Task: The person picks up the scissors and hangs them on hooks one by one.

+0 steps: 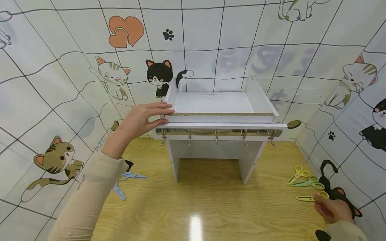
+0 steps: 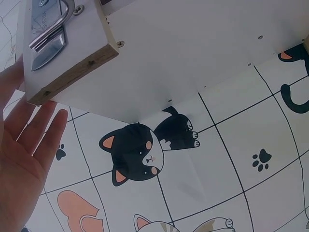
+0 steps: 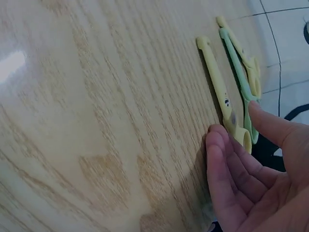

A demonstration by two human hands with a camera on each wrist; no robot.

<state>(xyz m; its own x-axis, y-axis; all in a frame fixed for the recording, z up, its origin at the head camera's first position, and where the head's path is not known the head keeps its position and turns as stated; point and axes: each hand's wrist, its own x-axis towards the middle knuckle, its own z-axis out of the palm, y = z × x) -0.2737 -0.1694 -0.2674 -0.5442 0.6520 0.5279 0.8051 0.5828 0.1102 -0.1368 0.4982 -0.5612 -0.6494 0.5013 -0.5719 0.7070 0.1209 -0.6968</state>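
Observation:
A small white shelf (image 1: 218, 119) with several metal hooks (image 1: 216, 137) along its front stands at the back of the table. My left hand (image 1: 144, 115) rests on its front left corner, fingers extended. In the left wrist view, that hand's fingers (image 2: 41, 130) lie behind the shelf's end, beside a metal hook (image 2: 50, 36). At the right, my right hand (image 1: 336, 208) is at the handle of yellow scissors (image 1: 305, 198). The right wrist view shows its fingertips beside that handle and the thumb apart, over the green scissors' (image 3: 234, 58) handle.
Behind the nearest pair lie green scissors (image 1: 306, 183) and other yellow scissors (image 1: 298, 173). Blue scissors (image 1: 137, 176) lie at the left, partly hidden by my left sleeve. A cat-patterned sheet (image 1: 199, 63) surrounds the wood-grain table (image 1: 208, 194) at the back and sides.

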